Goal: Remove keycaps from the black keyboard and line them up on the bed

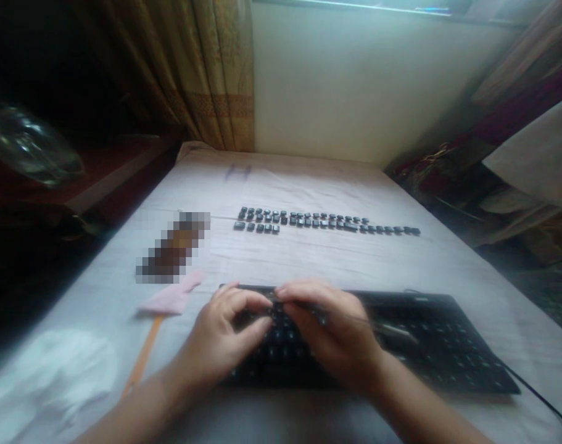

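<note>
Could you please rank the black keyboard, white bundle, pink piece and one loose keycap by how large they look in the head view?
1. Black keyboard
2. White bundle
3. Pink piece
4. Loose keycap

Apparent size only; the white bundle lies nearer the camera than the pink piece.

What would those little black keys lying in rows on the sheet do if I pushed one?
The little black keys look tiny and loose, so one would probably be light and easily nudged out of line. They look blocky, so I'd expect sliding or tipping more than rolling. The sheet has creases, which might catch one.
</note>
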Demonstrator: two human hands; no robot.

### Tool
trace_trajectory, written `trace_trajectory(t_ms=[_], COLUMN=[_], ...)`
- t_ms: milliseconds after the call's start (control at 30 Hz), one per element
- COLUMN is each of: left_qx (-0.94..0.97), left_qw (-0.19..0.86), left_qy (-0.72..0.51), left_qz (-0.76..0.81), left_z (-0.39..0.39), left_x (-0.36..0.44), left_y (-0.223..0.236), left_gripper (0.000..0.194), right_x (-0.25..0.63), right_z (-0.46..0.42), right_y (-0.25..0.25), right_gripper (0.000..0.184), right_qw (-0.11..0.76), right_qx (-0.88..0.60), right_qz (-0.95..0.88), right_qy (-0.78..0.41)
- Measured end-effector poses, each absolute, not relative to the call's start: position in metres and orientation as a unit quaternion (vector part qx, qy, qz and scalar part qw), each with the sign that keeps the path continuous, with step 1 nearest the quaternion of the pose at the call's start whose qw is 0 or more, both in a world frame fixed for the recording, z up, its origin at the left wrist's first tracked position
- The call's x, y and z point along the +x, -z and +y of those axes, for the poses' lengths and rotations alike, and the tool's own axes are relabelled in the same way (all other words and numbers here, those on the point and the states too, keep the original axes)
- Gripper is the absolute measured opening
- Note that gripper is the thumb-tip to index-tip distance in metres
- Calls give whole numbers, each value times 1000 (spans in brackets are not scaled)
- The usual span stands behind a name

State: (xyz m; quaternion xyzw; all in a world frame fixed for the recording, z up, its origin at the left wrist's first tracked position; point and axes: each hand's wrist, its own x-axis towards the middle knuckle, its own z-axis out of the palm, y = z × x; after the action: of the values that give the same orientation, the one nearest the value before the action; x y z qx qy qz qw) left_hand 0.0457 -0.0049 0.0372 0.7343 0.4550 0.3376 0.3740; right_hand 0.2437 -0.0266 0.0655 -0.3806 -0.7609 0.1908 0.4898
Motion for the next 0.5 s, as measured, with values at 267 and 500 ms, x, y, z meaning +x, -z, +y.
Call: trace_trajectory(t_ms=[267,500], left_qx=[695,712], left_qw=[416,390], left_qy=[-342,-356], left_qz=[476,463], left_z=[-3,-3], left_x=[44,42], left_y=[-39,-36], left_gripper=[15,17], right_x=[253,245], right_z=[-21,-23], right_y=[-68,-54], right_gripper=[19,9], right_qw=[392,380], right_qx=[-423,-432], right_qz=[-805,-806], right_qy=[-140,-141])
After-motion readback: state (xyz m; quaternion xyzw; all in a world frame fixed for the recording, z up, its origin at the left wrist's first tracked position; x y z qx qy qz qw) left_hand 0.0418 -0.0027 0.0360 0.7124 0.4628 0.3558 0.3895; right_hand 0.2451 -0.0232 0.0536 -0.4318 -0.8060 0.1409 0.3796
